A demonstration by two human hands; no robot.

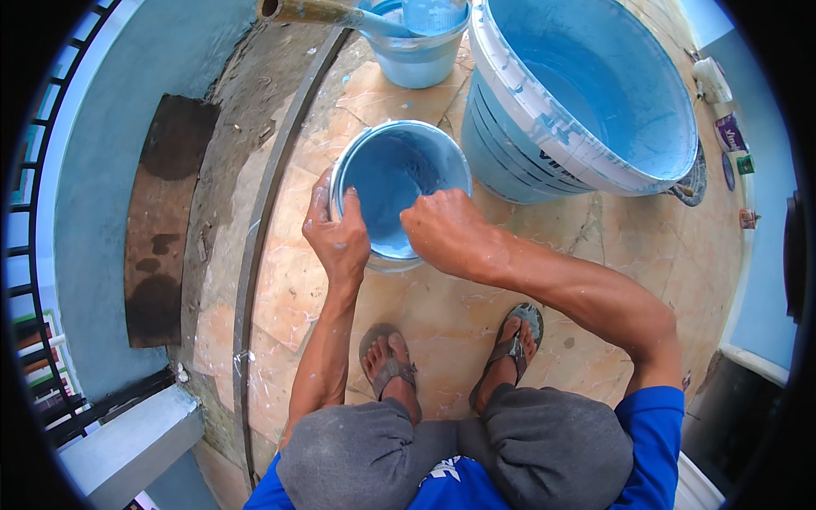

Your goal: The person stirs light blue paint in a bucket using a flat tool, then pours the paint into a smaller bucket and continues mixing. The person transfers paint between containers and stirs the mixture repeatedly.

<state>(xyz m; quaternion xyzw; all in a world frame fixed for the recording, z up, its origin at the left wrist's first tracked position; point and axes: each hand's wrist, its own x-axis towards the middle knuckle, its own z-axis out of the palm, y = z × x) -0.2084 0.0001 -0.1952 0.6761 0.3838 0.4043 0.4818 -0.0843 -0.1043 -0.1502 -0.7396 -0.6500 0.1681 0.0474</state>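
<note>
A small paint bucket [442, 143] with light blue paint inside stands on the tiled floor in front of my feet. My left hand [338, 234] grips its left side, with the thumb over the rim. Closed into a fist, my right hand [450, 234] is over the bucket's right part; whatever it holds is hidden beneath it. To the right stands a large paint-smeared bucket [510, 140], blue inside. Behind the small one is another pail [416, 64], with a blue cup [433, 15] and a bamboo handle [314, 12] resting across its top.
A narrow raised strip [270, 204] runs along the floor at my left. Beyond it a stained brown board [161, 221] lies by the low blue wall [93, 195]. Several small containers, one a purple pack [728, 133], line the wall at the far right.
</note>
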